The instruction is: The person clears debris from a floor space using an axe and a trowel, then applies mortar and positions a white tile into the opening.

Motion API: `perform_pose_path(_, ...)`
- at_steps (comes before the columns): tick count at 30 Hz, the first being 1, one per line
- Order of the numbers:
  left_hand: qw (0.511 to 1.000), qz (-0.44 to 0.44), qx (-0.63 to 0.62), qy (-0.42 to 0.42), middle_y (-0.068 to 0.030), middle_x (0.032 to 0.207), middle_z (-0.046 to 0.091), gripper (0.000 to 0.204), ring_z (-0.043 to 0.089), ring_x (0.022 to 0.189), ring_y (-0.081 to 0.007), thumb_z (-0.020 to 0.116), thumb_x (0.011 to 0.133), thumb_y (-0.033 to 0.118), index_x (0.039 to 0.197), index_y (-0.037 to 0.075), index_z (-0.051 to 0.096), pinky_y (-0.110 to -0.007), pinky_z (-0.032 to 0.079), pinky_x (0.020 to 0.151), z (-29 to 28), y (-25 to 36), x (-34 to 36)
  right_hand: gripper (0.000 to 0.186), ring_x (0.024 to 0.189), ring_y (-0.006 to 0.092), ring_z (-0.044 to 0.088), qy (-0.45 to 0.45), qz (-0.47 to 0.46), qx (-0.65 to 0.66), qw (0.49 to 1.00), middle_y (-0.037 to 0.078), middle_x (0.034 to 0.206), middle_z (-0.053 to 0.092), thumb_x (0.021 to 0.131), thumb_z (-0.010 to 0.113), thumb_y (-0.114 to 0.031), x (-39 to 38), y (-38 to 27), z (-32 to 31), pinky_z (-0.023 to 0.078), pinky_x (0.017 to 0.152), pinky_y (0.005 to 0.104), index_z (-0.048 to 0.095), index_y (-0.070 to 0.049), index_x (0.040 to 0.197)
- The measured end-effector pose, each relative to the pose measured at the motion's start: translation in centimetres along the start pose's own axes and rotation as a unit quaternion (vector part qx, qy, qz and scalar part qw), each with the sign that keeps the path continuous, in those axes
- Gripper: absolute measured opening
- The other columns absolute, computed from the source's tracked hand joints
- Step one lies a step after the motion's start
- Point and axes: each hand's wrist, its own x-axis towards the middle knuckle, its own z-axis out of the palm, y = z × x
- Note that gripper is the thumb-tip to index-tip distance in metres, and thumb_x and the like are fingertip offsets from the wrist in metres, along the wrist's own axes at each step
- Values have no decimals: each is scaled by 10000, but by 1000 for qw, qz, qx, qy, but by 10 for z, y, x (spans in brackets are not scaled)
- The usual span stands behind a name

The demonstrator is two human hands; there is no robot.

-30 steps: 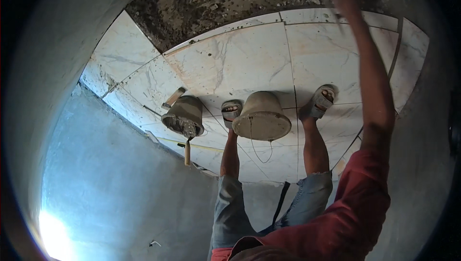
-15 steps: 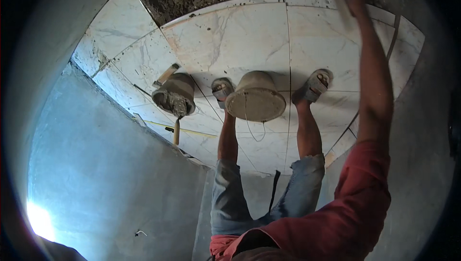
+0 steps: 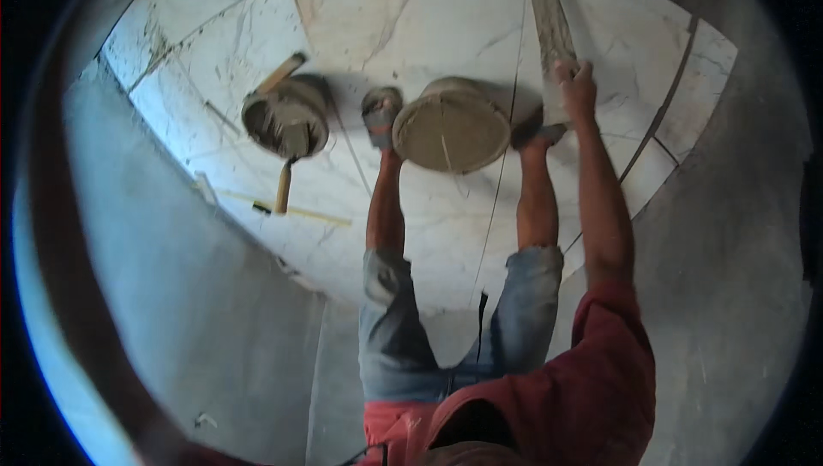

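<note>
While a long board (image 3: 551, 24) is grasped by the right hand (image 3: 576, 89) over the tiled floor (image 3: 429, 24), the unseen left hand's state cannot be told. Between the feet (image 3: 381, 114), a flat grey surface is seen in a large bucket (image 3: 456, 87); mortar (image 3: 273, 116) and a trowel (image 3: 283, 190) are held in a smaller bucket (image 3: 311, 91).

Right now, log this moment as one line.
right hand: holds long flat board | left hand: out of view | centre: wide bucket | left: smaller bucket, trowel in mouth
</note>
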Motion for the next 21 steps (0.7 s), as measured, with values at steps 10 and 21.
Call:
perform_pose_path(10,710,-587,-340,-190,-186,1331,489,524,490,1212,-262,496,967,321,1361,-10,397,-350,409,983,183,-34,-433,640,969,355,634,80,140,23,987,213,1051,641,808,697,-286,45,137,21,496,849,403,380,68,1237)
perform_pose_path(21,610,-614,-497,-63,-166,1326,489,646,467,1235,-286,263,1003,507,1361,-10,410,-384,377,1026,254,-22,-450,480,995,434,569,120,13,-129,984,262,1068,591,822,652,-263,61,154,-8,454,889,457,492,40,1158)
